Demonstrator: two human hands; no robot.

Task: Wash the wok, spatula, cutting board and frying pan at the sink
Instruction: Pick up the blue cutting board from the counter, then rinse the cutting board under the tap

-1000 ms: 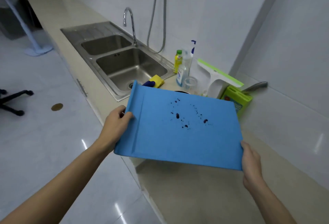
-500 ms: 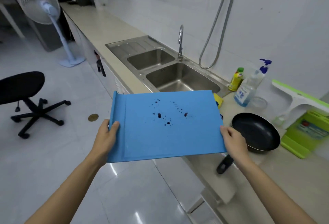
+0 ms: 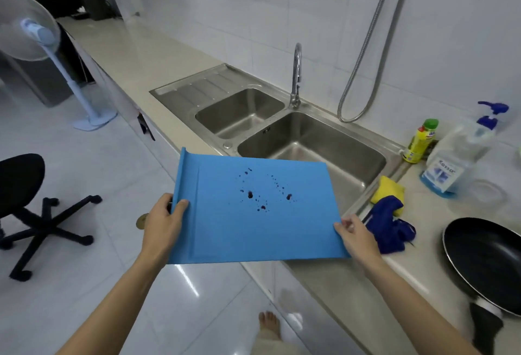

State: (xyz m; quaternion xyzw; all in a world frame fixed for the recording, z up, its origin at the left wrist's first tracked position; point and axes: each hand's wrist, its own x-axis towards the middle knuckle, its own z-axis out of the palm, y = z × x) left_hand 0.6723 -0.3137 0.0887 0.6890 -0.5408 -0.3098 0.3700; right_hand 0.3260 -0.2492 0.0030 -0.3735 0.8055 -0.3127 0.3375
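I hold a blue cutting board [image 3: 253, 227] flat in front of me, dotted with dark stains near its middle. My left hand [image 3: 162, 223] grips its left lipped edge and my right hand [image 3: 358, 237] grips its right edge. The board's far edge overlaps the near rim of the double steel sink [image 3: 318, 143], whose tap [image 3: 296, 72] is not running. A black frying pan [image 3: 487, 261] sits on the counter at the right, handle toward me. No wok or spatula is in view.
A yellow sponge [image 3: 387, 189] and blue cloth [image 3: 390, 227] lie right of the sink. A yellow bottle [image 3: 420, 140], a pump bottle [image 3: 459, 165] and a clear dish [image 3: 490, 196] stand behind. A fan [image 3: 36, 35] and black chair [image 3: 25, 208] are on the floor left.
The board has travelled left along the counter with both hands on it and now reaches the sink's front rim. The view has swung toward the sink, leaving the pan at the right edge.
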